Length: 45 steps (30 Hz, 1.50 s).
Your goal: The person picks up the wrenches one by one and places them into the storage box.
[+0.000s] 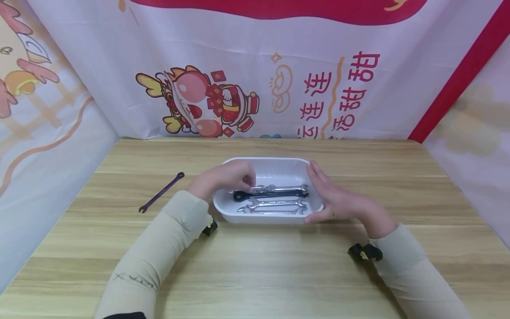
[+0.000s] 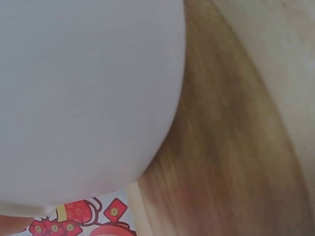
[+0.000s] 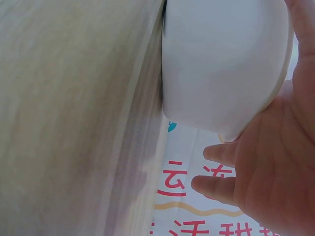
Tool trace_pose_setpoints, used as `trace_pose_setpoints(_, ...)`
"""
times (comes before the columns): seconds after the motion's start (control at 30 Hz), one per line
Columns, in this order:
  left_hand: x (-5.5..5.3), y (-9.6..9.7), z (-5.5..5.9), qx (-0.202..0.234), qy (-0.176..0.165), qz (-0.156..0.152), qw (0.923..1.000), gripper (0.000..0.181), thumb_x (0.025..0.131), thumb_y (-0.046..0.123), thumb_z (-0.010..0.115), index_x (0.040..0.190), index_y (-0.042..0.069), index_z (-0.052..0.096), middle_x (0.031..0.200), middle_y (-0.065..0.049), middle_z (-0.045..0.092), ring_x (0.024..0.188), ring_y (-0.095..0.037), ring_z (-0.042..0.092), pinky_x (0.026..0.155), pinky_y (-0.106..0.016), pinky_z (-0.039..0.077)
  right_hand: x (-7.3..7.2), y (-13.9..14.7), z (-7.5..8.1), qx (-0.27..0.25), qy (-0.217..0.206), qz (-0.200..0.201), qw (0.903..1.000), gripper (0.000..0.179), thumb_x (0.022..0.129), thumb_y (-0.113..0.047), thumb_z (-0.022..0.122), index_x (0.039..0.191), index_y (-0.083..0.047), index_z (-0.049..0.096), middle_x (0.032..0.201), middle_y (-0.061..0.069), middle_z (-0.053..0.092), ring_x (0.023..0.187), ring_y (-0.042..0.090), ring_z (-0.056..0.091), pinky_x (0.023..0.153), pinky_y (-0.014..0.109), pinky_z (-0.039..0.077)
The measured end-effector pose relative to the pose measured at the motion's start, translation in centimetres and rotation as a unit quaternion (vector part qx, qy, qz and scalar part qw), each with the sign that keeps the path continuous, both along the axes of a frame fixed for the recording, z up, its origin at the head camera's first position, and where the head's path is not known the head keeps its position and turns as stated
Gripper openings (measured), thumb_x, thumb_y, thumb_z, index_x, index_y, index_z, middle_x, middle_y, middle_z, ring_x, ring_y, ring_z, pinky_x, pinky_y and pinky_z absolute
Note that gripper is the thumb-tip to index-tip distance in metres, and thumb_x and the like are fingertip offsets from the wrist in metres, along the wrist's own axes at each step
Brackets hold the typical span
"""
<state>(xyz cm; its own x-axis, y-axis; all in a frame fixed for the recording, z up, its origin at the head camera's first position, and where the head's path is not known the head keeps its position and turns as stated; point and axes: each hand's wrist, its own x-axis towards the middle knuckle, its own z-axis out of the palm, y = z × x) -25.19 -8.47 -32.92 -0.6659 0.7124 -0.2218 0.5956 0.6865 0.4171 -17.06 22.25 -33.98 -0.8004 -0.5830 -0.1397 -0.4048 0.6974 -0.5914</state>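
Observation:
A white oblong tray [image 1: 263, 219] holds several wrenches lying lengthwise. My left hand [image 1: 231, 176] reaches over its left end, fingertips bent down at a silver wrench [image 1: 292, 188] along the back of the row; the hand covers part of it. Just in front lies a black wrench [image 1: 271, 194], then a silver open-end wrench [image 1: 279, 203] and another silver wrench by the near wall. My right hand [image 1: 336, 198] lies against the tray's right end, thumb at the near corner and fingers stretched along the far one. In the right wrist view its fingers [image 3: 219, 189] extend past the tray wall.
A purple wrench [image 1: 161, 192] lies slantwise on the wooden table [image 1: 255, 270], left of the tray. Behind the table hangs a printed white cloth [image 1: 247, 48], with more cloth at both sides. The tray's outer wall [image 2: 88, 88] fills much of the left wrist view.

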Motion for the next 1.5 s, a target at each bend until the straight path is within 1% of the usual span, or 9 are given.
trace_pose_setpoints(0.23, 0.1, 0.2, 0.1, -0.007, 0.003, 0.003, 1.0, 0.006, 0.089, 0.016, 0.074, 0.094, 0.016, 0.078, 0.09, 0.003, 0.072, 0.088, -0.014, 0.064, 0.091, -0.034, 0.054, 0.0, 0.1, -0.1, 0.003, 0.002, -0.001, 1.0, 0.135, 0.076, -0.049, 0.083, 0.157, -0.006, -0.018, 0.163, 0.011, -0.029, 0.153, 0.041, -0.014, 0.121, 0.061, 0.009)
trace_pose_setpoints(0.53, 0.3, 0.2, 0.2, -0.009, 0.008, -0.002, 0.9999, 0.014, 0.089, 0.015, 0.074, 0.103, 0.013, 0.078, 0.092, 0.001, 0.073, 0.088, -0.014, 0.064, 0.09, -0.034, 0.054, 0.1, 0.1, -0.2, 0.006, 0.006, 0.001, 1.0, 0.135, 0.077, -0.05, 0.082, 0.157, -0.006, -0.018, 0.163, 0.011, -0.029, 0.153, 0.04, -0.014, 0.121, 0.062, 0.009)
trace_pose_setpoints(0.67, 0.3, 0.1, 0.1, -0.003, 0.008, 0.002, 1.0, 0.016, 0.09, 0.016, 0.073, 0.105, 0.013, 0.077, 0.093, 0.001, 0.073, 0.087, -0.014, 0.064, 0.088, -0.033, 0.054, 0.1, 0.1, -0.2, 0.006, 0.006, 0.001, 1.0, 0.134, 0.077, -0.049, 0.082, 0.157, -0.006, -0.018, 0.163, 0.012, -0.029, 0.153, 0.041, -0.014, 0.121, 0.061, 0.009)
trace_pose_setpoints(0.77, 0.3, 0.0, 0.2, 0.007, 0.004, 0.006, 1.0, 0.018, 0.091, 0.017, 0.071, 0.108, 0.013, 0.076, 0.094, 0.001, 0.072, 0.087, -0.014, 0.064, 0.085, -0.032, 0.055, 0.2, 0.2, -0.2, 0.008, 0.007, -0.001, 0.9999, 0.135, 0.077, -0.049, 0.082, 0.156, -0.006, -0.018, 0.163, 0.012, -0.029, 0.153, 0.041, -0.014, 0.121, 0.061, 0.009)
trace_pose_setpoints(0.87, 0.4, -0.4, 0.5, 0.017, 0.008, 0.004, 0.9998, 0.019, 0.092, 0.019, 0.07, 0.109, 0.012, 0.075, 0.096, 0.0, 0.072, 0.087, -0.014, 0.064, 0.083, -0.031, 0.055, 0.2, 0.2, -0.2, 0.008, 0.006, -0.002, 0.9999, 0.136, 0.076, -0.049, 0.082, 0.156, -0.006, -0.018, 0.163, 0.011, -0.03, 0.153, 0.041, -0.014, 0.122, 0.061, 0.009)
trace_pose_setpoints(1.0, 0.6, -1.0, 1.1, 0.031, 0.017, 0.008, 0.9993, 0.021, 0.093, 0.021, 0.069, 0.111, 0.011, 0.074, 0.098, 0.0, 0.072, 0.089, -0.014, 0.064, 0.084, -0.032, 0.055, 0.2, 0.3, -0.3, 0.007, 0.003, -0.003, 1.0, 0.136, 0.076, -0.048, 0.083, 0.156, -0.007, -0.019, 0.163, 0.011, -0.03, 0.153, 0.04, -0.015, 0.122, 0.06, 0.008)
trace_pose_setpoints(1.23, 1.3, -2.9, 2.7, 0.065, 0.03, 0.042, 0.9966, 0.03, 0.096, 0.022, 0.066, 0.123, 0.01, 0.069, 0.112, -0.005, 0.071, 0.102, -0.019, 0.065, 0.093, -0.039, 0.056, 0.1, 0.3, -0.3, 0.005, 0.001, -0.003, 1.0, 0.136, 0.076, -0.048, 0.083, 0.156, -0.009, -0.02, 0.162, 0.01, -0.031, 0.153, 0.04, -0.015, 0.122, 0.06, 0.008)
trace_pose_setpoints(1.37, 1.6, -4.6, 3.8, 0.085, 0.047, 0.057, 0.9937, 0.03, 0.096, 0.021, 0.067, 0.124, 0.01, 0.068, 0.115, -0.006, 0.071, 0.104, -0.02, 0.065, 0.094, -0.043, 0.056, 0.1, 0.2, -0.1, 0.005, 0.004, -0.001, 1.0, 0.136, 0.076, -0.047, 0.083, 0.156, -0.007, -0.019, 0.162, 0.011, -0.03, 0.152, 0.04, -0.015, 0.122, 0.06, 0.008)
trace_pose_setpoints(1.5, 1.9, -7.0, 4.6, 0.089, 0.072, 0.074, 0.9906, 0.029, 0.095, 0.02, 0.067, 0.122, 0.01, 0.068, 0.113, -0.007, 0.071, 0.103, -0.022, 0.065, 0.09, -0.044, 0.057, 0.1, 0.0, 0.0, 0.005, 0.005, -0.001, 1.0, 0.136, 0.076, -0.047, 0.083, 0.156, -0.006, -0.018, 0.163, 0.012, -0.029, 0.153, 0.04, -0.014, 0.122, 0.059, 0.008)
